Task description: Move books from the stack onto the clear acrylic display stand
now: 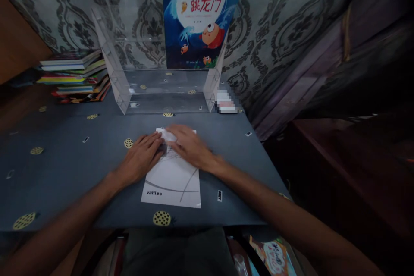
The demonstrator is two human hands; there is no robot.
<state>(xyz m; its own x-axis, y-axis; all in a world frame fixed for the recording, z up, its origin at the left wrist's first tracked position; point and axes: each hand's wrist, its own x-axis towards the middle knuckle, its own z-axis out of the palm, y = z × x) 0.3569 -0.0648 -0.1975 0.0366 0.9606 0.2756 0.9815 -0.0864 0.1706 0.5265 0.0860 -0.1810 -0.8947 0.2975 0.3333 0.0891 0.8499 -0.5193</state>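
A white printed booklet or sheet with curved grey lines and "vatti" lettering lies flat on the table in front of me. My left hand rests at its upper left edge, palm down with the fingers stretched out. Across its upper part lies my right hand, slightly blurred, fingers extended and flat. Between the hands shows a small whitish patch at the top of the paper; I cannot make out whether it is a separate piece. My fingers partly hide some small print.
Behind the paper stands a clear acrylic rack, with a blue picture book upright in it. A stack of books sits at the back left. The patterned grey-blue tablecloth reaches the table's front and right edges. Below is a colourful packet.
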